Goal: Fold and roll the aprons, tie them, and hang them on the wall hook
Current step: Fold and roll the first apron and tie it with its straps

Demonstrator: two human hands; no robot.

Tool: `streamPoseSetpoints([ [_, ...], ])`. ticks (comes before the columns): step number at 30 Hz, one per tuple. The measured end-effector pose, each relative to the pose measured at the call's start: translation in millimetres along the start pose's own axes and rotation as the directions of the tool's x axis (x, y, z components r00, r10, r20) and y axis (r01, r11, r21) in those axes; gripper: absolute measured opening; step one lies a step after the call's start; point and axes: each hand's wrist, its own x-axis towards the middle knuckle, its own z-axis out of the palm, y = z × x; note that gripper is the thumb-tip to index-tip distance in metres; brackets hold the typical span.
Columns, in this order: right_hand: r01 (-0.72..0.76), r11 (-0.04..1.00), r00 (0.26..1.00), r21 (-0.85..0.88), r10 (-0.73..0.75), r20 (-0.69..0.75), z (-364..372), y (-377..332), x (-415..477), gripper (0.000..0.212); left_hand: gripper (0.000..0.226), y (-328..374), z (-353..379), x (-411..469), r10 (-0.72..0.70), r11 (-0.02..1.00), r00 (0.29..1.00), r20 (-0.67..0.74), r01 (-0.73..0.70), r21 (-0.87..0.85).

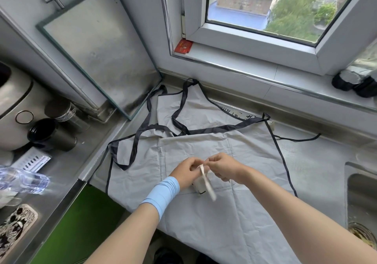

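Note:
A grey apron (234, 212) with dark trim lies spread flat on the steel counter, its dark straps (142, 129) looped loosely over the bib at the back left. Above its front pocket I hold a small rolled cream apron bundle (199, 187). My left hand (186, 174), with a light blue wristband, and my right hand (223, 169) both pinch its cream strap (208, 182), which hangs down blurred between them. No wall hook is in view.
A glass panel (98, 45) leans on the wall at back left. Dark cups (47, 135), a plastic bottle (22, 180) and a phone (14, 229) sit on the left counter. A sink (361, 198) lies at right. Dark jars (355, 82) stand on the windowsill.

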Motion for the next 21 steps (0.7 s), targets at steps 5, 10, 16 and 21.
streamPoseSetpoints([
  [5, 0.004, 1.0, 1.0, 0.027, -0.004, -0.027, 4.4, 3.5, 4.2, 0.019, 0.037, 0.0, 3.3, -8.8, -0.097, 0.943, 0.989, -0.114, 0.055, -0.328],
  [10, -0.033, 0.996, 0.994, -0.081, 0.024, -0.105, -7.3, 15.1, 8.0, 0.015, 0.047, -11.8, 0.3, -23.9, -0.096, 0.787, 0.982, -0.162, -0.025, -0.616],
  [16, -0.002, 0.814, 0.987, -0.581, -0.093, -0.134, -10.1, 17.1, 11.4, 0.017, 0.048, -32.1, 5.2, -32.4, -0.288, 0.727, 0.945, -0.157, 0.108, -0.678],
  [21, 0.028, 0.836, 0.979, -0.548, -0.133, -0.154, 9.6, 10.9, 11.8, 0.027, 0.048, -26.5, 3.5, -20.2, -0.327, 0.917, 0.9, -0.288, 0.229, -0.326],
])
